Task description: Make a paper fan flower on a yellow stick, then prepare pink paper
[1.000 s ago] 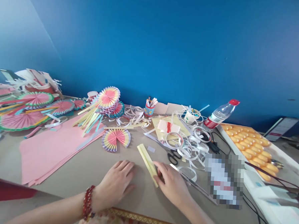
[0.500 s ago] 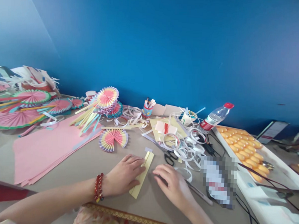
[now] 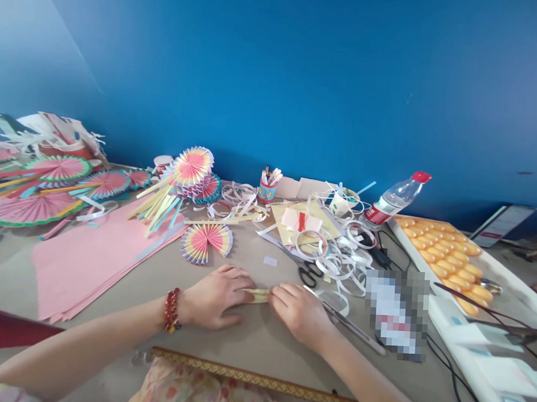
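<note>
the left hand (image 3: 218,297) lies palm down with its fingers over the left end of a yellow strip (image 3: 260,296); i cannot tell whether it grips. the right hand (image 3: 301,314) has its fingertips drawn together on the strip's right end. the strip runs crosswise between the two hands, low over the bench (image 3: 261,341), only its middle showing. a red bead bracelet (image 3: 171,310) circles the left wrist.

just beyond the hands lie a small pale scrap (image 3: 270,261) and, to its left, a pleated fan (image 3: 207,244) with a wedge open on its far side. right of the scrap are black scissors (image 3: 309,275), and near the right hand a slim tool (image 3: 358,333) lies slantwise.

farther out, white paper loops (image 3: 341,268) are heaped beyond the scissors, a pen cup (image 3: 267,192) stands near the blue wall (image 3: 275,75), and a red-capped bottle (image 3: 397,199) leans right. pink sheets (image 3: 89,269) lie stacked to the left. at far right, a white tray (image 3: 506,297) holds rows of orange pieces (image 3: 450,258).
</note>
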Motion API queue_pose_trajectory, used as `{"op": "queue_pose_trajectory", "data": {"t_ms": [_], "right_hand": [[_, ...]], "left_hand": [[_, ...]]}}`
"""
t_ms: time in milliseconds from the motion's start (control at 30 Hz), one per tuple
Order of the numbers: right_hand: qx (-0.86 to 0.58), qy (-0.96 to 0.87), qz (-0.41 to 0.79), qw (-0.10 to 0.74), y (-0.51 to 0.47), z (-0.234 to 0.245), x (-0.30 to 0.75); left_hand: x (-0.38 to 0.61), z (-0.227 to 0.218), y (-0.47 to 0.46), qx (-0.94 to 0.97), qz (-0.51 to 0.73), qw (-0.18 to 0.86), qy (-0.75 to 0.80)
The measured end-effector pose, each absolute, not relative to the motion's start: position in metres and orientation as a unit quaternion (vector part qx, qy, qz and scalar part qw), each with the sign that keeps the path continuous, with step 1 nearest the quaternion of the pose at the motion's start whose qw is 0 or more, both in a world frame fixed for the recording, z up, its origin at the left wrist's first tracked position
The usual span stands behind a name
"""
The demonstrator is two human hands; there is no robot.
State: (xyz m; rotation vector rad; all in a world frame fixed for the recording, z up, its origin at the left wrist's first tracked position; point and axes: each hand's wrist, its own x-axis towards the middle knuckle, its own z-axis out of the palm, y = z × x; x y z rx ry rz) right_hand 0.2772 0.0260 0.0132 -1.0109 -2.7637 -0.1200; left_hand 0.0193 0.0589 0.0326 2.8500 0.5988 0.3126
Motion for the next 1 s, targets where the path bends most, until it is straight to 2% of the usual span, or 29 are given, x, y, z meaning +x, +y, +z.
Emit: {"op": "queue_pose_trajectory", "data": {"t_ms": [200, 433, 733, 1000], "right_hand": [[-0.4, -0.903, 0.029, 0.155, 0.018, 0.017, 0.277], [-0.441, -0.866, 0.093, 0.217, 0.013, 0.016, 0.279], [-0.467, -0.852, 0.111, 0.21, 0.012, 0.016, 0.274], [-0.503, -0.83, 0.115, 0.21, 0.01, 0.009, 0.277]], "left_hand": [[0.015, 0.018, 0.039, 0.95, 0.103, 0.03, 0.293], [0.008, 0.019, 0.038, 0.932, 0.116, 0.066, 0.337], [0.005, 0.018, 0.036, 0.886, 0.17, 0.157, 0.401], [0.009, 0.012, 0.034, 0.873, 0.165, 0.149, 0.435]]}}
